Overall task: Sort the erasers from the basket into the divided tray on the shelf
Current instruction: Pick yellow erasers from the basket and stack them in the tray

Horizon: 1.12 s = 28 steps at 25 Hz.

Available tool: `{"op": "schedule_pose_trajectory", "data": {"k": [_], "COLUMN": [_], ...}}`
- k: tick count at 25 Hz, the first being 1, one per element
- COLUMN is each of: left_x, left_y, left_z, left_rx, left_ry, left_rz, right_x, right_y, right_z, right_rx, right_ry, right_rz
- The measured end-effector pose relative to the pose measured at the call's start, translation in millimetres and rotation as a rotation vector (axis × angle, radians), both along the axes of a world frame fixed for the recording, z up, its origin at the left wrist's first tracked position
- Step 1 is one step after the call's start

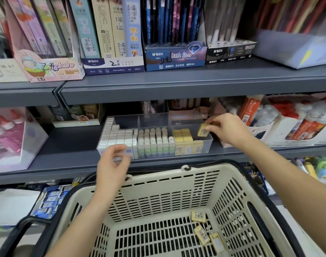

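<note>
Nearest the camera, the basket is sitting below the shelf, and three yellow erasers are lying loose and close together towards the right side of its floor. Nothing else is showing on the slotted bottom. Above the basket's far rim, the left hand is hovering just in front of the left corner of the tray. Its fingers are loosely curled and apart, gripping nothing that can be made out. Further in, the right hand is reaching over the tray's right compartment and pinching a yellow eraser between thumb and fingertips. The piece is tilting and hanging just above the open space beside the yellow stack. The tray is standing on the shelf with its front row well filled. White erasers are packing the left compartment and green-and-white erasers are filling the middle one. The yellow stack is taking up roughly the left half of the right one. The back compartments are looking empty through the clear walls. Judging from this, the sorting is nearing its end: one eraser is going in and three are waiting in the basket. All three are looking like matches for the right compartment, where room is remaining
</note>
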<state>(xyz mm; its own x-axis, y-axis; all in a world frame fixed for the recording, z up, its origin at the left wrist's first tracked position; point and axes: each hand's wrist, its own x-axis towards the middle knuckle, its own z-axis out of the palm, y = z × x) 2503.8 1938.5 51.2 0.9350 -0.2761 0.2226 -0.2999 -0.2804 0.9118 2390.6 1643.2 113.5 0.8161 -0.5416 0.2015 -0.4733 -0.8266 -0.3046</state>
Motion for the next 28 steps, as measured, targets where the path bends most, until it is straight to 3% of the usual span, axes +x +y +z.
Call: {"op": "schedule_pose_trajectory", "data": {"k": [3,6,14,16,19,21,23,25,28], "left_x": [19,28,8,-16,-54,-71,-77,-79,-79], "left_y": [16,17,20,23,30,35,40,47,63], "left_z": [-6,-10,-11,-12,-19,-26,-31,-34,-38], "left_rx": [0.045,0.088,0.018,-0.039,-0.101,-0.011,0.173,0.351,0.565], "left_ry": [0.005,0.106,0.074,0.016,0.065,0.194,0.325,0.42,0.433], "left_rz": [0.2,0.164,0.131,0.116,-0.01,-0.126,-0.253,-0.359,-0.462], "right_x": [12,21,30,22,-2,-21,-37,-47,-54], "right_y": [3,5,6,11,31,58,92,131,186], "right_z": [-13,-24,-22,-18,-15,-20,-36,-65,-121], "right_rx": [0.022,0.02,-0.049,0.028,0.108,0.239,0.419,0.526,0.495], "right_ry": [0.091,0.175,0.355,0.246,-0.08,-0.229,-0.261,-0.11,0.304], "right_rz": [0.023,0.049,0.112,0.09,0.079,0.091,0.15,0.298,0.595]}}
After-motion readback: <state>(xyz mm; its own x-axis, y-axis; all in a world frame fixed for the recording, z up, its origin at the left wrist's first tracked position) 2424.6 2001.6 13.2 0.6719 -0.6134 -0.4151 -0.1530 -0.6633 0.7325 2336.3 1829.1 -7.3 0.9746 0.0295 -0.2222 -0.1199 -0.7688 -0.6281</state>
